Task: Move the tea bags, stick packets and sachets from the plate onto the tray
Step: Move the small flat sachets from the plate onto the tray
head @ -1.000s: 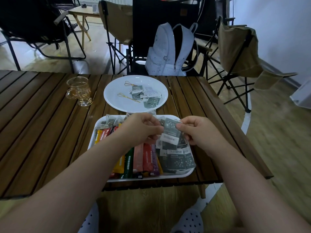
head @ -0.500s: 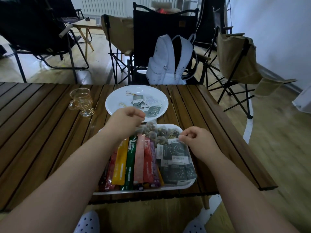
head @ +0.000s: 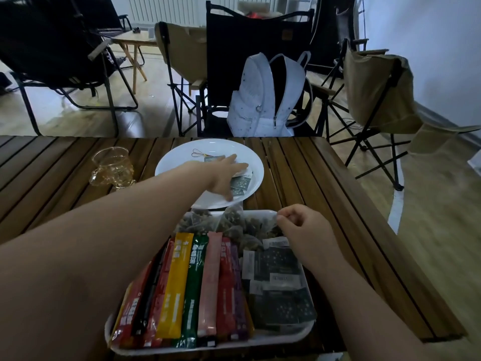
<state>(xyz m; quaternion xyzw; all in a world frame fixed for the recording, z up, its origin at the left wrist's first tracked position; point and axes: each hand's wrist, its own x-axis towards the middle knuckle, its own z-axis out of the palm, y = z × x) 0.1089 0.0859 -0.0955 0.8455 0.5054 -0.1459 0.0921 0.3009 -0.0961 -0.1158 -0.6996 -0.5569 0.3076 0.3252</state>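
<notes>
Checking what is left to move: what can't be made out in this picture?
Head view:
- Dark sachets on the round white plate: the left hand covers part of the pile, so no count.
- Right hand: whether its curled fingers pinch anything over the clear tea bags.
- Colourful stick packets on the white rectangular tray: print too blurred to read.

Both forearms show bare along their whole visible length, broad near the lower edge and narrowing to the wrists. The left hand (head: pixel 221 178) and the right hand (head: pixel 304 231) are likewise uncovered.
</notes>
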